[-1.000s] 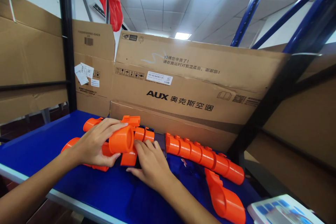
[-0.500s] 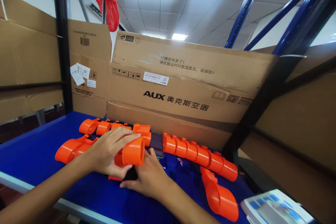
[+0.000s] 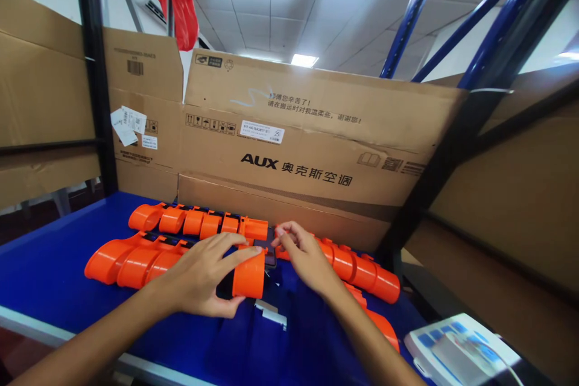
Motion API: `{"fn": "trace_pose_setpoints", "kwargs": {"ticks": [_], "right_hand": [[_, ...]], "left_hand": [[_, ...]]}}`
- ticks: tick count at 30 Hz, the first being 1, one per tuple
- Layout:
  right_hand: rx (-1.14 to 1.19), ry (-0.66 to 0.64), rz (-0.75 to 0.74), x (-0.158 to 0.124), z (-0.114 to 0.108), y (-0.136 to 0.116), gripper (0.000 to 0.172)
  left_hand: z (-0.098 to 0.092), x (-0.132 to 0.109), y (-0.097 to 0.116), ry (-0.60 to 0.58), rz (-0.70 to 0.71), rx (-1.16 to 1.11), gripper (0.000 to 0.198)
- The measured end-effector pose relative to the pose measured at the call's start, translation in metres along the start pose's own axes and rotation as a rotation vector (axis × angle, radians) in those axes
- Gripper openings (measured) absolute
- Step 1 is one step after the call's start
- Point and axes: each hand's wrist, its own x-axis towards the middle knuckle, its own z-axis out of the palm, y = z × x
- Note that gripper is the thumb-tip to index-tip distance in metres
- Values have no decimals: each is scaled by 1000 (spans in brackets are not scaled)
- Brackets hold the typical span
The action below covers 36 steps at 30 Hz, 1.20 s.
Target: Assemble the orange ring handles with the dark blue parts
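My left hand [image 3: 203,274] grips a short orange plastic tube piece [image 3: 248,276] between thumb and fingers, just above the blue table. My right hand [image 3: 307,256] reaches over the left end of a row of orange tube pieces [image 3: 364,271] at the back right. Its thumb and forefinger are slightly apart beside the end piece; whether they touch it I cannot tell. A dark phone-like slab [image 3: 270,248] lies between the hands, partly hidden. Two more rows of orange pieces, a back row [image 3: 194,222] and a front row [image 3: 138,265], stand at the left.
A small silvery strip [image 3: 271,315] lies on the blue tabletop [image 3: 49,259]. Another orange piece [image 3: 382,327] is partly behind my right forearm. A white device with blue buttons [image 3: 456,347] sits at the right front. A printed cardboard panel [image 3: 217,157] walls off the back.
My right hand has left the orange piece in my left hand and moved right and back to the row. The silvery strip has come into view. The camera has shifted slightly.
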Motion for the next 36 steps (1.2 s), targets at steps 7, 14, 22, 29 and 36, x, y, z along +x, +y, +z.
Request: {"fn": "trace_pose_setpoints", "kwargs": {"ticks": [7,14,22,29,36], "right_hand": [[278,131,139,7,-7,27,38],[234,325,76,3,-7,55,41],[141,167,-18,-6,4,49,38],[-451,-174,-177,-27,-11,33,16],[-573,-508,-145,-36,-3,21,15]], "left_hand": [[28,23,26,-102,-83,-344,87],[102,46,33,331,-704,-1189,78],[116,62,18,412,-769,-1479,59],[110,41,-2,572,-916,-1447,58],[110,42,3,547,-898,-1483,60]]}}
